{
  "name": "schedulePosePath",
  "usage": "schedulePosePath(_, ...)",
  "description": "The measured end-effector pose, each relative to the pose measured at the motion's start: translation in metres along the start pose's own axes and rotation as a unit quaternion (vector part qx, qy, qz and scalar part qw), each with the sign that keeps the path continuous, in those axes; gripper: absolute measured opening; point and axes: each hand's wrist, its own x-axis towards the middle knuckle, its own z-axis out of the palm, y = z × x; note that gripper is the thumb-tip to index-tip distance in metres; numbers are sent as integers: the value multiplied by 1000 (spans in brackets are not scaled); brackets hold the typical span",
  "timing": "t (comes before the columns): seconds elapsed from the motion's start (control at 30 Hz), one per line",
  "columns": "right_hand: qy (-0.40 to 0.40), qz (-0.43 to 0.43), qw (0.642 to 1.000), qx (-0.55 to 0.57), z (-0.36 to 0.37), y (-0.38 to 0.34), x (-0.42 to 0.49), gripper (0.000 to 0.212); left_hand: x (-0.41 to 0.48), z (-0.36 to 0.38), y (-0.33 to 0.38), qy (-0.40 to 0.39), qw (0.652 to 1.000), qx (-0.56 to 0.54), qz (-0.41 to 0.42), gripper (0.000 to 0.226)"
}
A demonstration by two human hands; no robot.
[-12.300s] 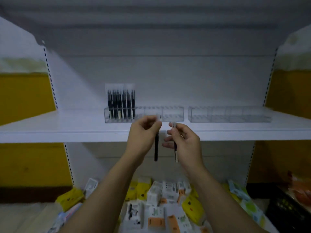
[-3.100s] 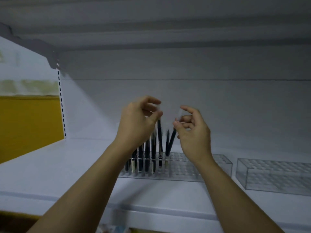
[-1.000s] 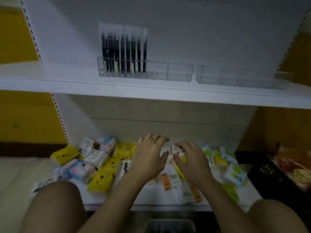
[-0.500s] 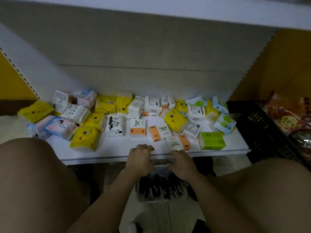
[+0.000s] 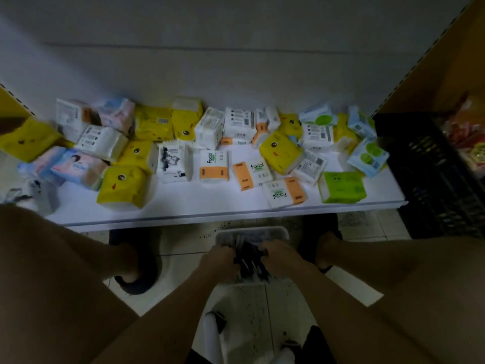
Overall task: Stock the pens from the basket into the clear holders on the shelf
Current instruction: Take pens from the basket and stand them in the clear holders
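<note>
Two hands are now down in the basket point(image 5: 252, 230) on the floor point(image 5: 183, 246), not up at the holders; my left hand point(image 5: 219, 258) and right hand point(image 5: 278, 254) curl into the pens point(image 5: 249, 264); too dark to tell if they hold any; I think a new bunch comes next.

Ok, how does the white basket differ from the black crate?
The basket is white and small; the crate is black and bigger. The basket sits on the floor before the low shelf; the crate stands to that shelf's right. The basket holds dark pens, with the left hand and right hand in it; the crate holds reddish packets. Both are open-topped.
</note>
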Motion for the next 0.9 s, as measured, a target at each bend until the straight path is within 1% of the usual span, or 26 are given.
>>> schedulePosePath(0.03,-8,0,1000,-3,2,1,3,30,5,4,-3,-16,1000,0,-12,29)
schedulePosePath(0.1,-20,11,1000,0,5,4,9,35,16,14,-11,-46,999,-3,-28,31)
schedulePosePath(0.17,-36,20,999,3,9,12,18,33,27,23,-12,-67,997,-2,-29,32)
schedulePosePath(0.23,-40,30,999,21,10,19,24,32,33,31,-13,-71,997,3,-32,31)
schedulePosePath(0.37,-46,73,994,61,13,33,33,33,38,49,-23,-93,994,16,-47,29)
schedulePosePath(0.43,-51,102,991,66,17,40,38,31,40,55,-24,-105,993,-1,-53,27)
schedulePosePath(0.6,-61,77,991,86,26,28,46,32,47,55,-19,-80,994,-41,-55,23)
schedulePosePath(0.73,-64,71,989,109,39,8,63,31,43,49,-21,-55,994,-53,-78,25)
schedulePosePath(0.83,-66,56,989,117,53,-4,74,31,39,44,-25,-53,986,-118,-108,23)
schedulePosePath(0.87,-65,54,989,125,59,-5,77,31,38,42,-26,-43,980,-157,-117,22)
schedulePosePath(0.9,-62,55,988,134,64,-6,79,30,37,41,-27,-37,965,-222,-132,20)
